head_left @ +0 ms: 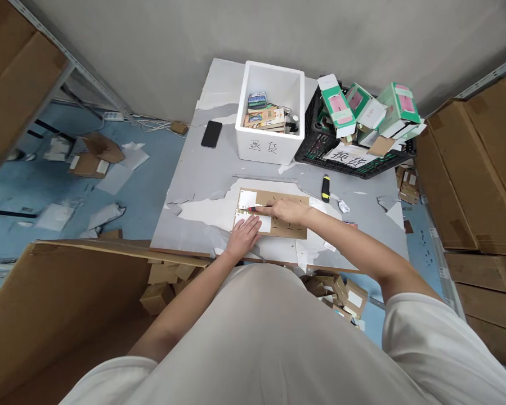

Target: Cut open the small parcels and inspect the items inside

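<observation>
A flat brown cardboard box (292, 229) with white labels lies near the table's front edge. My right hand (287, 210) is closed around a utility knife (251, 208) with red and black on its body; most of the handle is hidden in the fingers. Its thin tip points left and meets the box's top between the labels, close to the left end. My left hand (243, 236) lies flat on the lower left part of the box, fingers stretched over the label's edge, just below the knife.
Behind the box stand a white foam bin (269, 153) with small packages and a black crate (307, 147) full of green-and-white boxes. A phone (211, 134) and a black-and-yellow tool (325, 188) lie on the torn-surfaced table (185, 180). A large open carton (67, 315) adjoins at left.
</observation>
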`<state>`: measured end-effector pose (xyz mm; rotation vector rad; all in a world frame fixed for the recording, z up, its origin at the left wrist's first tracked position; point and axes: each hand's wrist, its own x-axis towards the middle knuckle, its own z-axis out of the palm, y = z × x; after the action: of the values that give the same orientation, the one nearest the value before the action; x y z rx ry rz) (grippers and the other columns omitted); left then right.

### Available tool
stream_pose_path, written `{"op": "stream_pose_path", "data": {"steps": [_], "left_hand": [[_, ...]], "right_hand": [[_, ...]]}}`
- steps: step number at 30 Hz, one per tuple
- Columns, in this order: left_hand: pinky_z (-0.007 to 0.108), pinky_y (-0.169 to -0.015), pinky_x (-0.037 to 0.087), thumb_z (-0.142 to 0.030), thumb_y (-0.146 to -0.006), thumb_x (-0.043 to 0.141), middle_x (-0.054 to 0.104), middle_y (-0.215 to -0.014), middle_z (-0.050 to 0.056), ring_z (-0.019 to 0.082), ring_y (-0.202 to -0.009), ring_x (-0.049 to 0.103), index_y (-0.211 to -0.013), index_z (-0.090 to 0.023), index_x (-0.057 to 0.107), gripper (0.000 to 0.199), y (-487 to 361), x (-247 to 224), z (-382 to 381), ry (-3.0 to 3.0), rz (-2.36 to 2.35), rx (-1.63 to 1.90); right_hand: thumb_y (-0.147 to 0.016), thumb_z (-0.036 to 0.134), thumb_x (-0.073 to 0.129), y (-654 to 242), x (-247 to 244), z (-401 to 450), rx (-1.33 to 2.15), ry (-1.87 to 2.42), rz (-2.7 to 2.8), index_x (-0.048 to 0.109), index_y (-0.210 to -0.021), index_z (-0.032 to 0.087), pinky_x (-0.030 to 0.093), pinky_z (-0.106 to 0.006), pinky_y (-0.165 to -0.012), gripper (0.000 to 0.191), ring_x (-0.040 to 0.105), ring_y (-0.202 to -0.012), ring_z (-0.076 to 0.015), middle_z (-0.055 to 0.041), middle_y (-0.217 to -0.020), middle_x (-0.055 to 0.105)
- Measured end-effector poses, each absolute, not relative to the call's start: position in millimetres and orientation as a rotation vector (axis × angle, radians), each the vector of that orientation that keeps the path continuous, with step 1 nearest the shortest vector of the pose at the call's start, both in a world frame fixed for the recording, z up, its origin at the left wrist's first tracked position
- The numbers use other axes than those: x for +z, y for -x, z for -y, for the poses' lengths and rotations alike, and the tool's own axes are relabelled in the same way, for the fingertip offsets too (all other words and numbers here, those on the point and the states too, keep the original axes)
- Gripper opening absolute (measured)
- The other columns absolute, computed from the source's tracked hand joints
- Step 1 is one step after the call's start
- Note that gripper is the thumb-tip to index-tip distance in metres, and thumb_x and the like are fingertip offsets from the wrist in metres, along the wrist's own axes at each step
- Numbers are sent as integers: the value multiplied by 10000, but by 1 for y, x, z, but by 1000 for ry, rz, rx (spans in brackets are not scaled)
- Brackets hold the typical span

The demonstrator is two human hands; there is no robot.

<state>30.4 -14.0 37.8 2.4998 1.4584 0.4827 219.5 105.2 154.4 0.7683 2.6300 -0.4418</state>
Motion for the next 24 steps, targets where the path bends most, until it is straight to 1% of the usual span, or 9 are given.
{"op": "stream_pose_path", "data": {"steps": [5, 10, 13, 14, 16, 19, 21, 22, 24], "left_hand": [[432, -1070, 317, -313, -947, 397, 524, -1384, 120, 247, -1328, 441, -1328, -174, 512, 421, -33, 39, 13, -2498, -1480, 492], [427, -1070, 301, -320, -945, 399, 526, -1383, 111, 249, -1318, 452, -1330, -190, 511, 421, -33, 38, 12, -2478, -1479, 498], [430, -1071, 292, -314, -941, 402, 537, -1373, 112, 253, -1309, 462, -1332, -199, 508, 421, -34, 37, 13, -2466, -1498, 501], [432, -1068, 292, -315, -940, 402, 541, -1369, 114, 255, -1306, 465, -1331, -199, 508, 421, -34, 37, 13, -2468, -1502, 501], [435, -1061, 298, -319, -939, 400, 548, -1361, 119, 259, -1301, 469, -1328, -194, 508, 422, -35, 39, 14, -2474, -1501, 502], [442, -1042, 318, -337, -921, 427, 551, -1355, 129, 273, -1297, 464, -1327, -195, 504, 437, -33, 45, 12, -2496, -1461, 484], [451, -1026, 335, -397, -882, 487, 553, -1341, 145, 298, -1278, 471, -1326, -202, 505, 486, -31, 50, 7, -2506, -1424, 452], [458, -1024, 338, -449, -849, 526, 549, -1336, 156, 315, -1268, 473, -1327, -203, 504, 539, -30, 53, 2, -2506, -1409, 434], [484, -1046, 315, -578, -748, 601, 505, -1365, 183, 356, -1285, 438, -1345, -196, 484, 719, -27, 59, -10, -2493, -1398, 407]], "right_hand": [[-918, 121, 367, -254, 169, -103, -318, -781, -2532, 410, -1413, 377, 340, -278, -599, 558, 637, -779, -203, -84, -1119, 651], [-839, 35, 409, -340, 183, -86, -235, -926, -2373, 417, -1407, 394, 316, -261, -547, 672, 639, -707, -184, -75, -1069, 677], [-791, -13, 407, -383, 195, -70, -219, -1041, -2298, 381, -1421, 419, 329, -255, -534, 764, 639, -671, -174, -61, -1056, 684], [-788, -15, 403, -394, 198, -65, -226, -1076, -2301, 385, -1418, 423, 342, -254, -537, 768, 641, -672, -172, -57, -1059, 684], [-821, 21, 393, -411, 201, -53, -267, -1187, -2350, 428, -1395, 416, 388, -258, -564, 697, 651, -707, -177, -52, -1069, 685], [-919, 183, 372, -430, 191, -31, -459, -1548, -2502, 477, -1384, 334, 476, -301, -685, 500, 657, -886, -215, -70, -1143, 670], [-949, 298, 356, -435, 172, -14, -720, -1911, -2535, 479, -1394, 247, 505, -324, -741, 464, 650, -928, -224, -98, -1166, 661], [-950, 340, 358, -434, 159, -5, -901, -2093, -2487, 474, -1398, 211, 517, -321, -721, 480, 656, -879, -215, -109, -1138, 669], [-932, 411, 393, -425, 130, 10, -1298, -2403, -2266, 446, -1416, 173, 513, -293, -570, 542, 637, -672, -176, -107, -983, 696]]}}
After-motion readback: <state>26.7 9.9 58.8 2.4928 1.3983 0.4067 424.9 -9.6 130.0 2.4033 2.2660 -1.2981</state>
